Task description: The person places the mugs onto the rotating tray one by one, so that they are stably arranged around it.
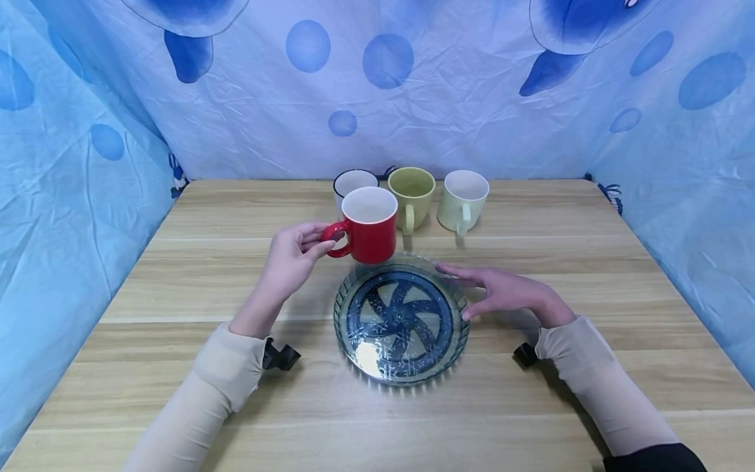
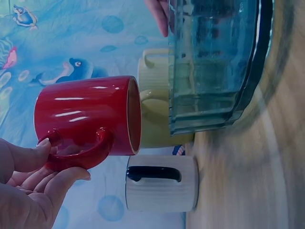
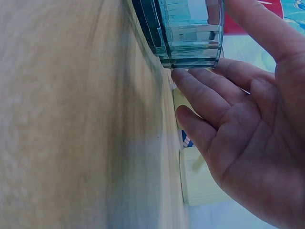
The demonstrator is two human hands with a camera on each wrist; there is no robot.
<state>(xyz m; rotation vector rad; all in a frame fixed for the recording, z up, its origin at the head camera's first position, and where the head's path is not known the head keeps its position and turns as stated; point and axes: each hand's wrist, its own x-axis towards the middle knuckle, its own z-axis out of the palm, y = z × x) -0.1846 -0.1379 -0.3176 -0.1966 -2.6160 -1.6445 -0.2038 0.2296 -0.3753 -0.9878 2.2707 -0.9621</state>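
My left hand (image 1: 289, 259) pinches the handle of a red mug (image 1: 373, 236) with a white inside. In the left wrist view the mug (image 2: 83, 114) is off the table, upright, with the thumb and fingers on its handle. From the head view it appears just behind the back rim of a round glass dish (image 1: 401, 321) with a blue pinwheel base. At the dish's right side is my right hand (image 1: 510, 290), its fingers spread loosely along the rim. The right wrist view shows fingertips at the dish wall (image 3: 193, 38), not curled round it.
Behind the dish stand a white mug with a dark rim (image 1: 354, 178), an olive green mug (image 1: 411, 183) and a pale green ribbed mug (image 1: 464, 204). A blue printed curtain (image 1: 448, 118) encloses the back and sides of the wooden table (image 1: 590, 262).
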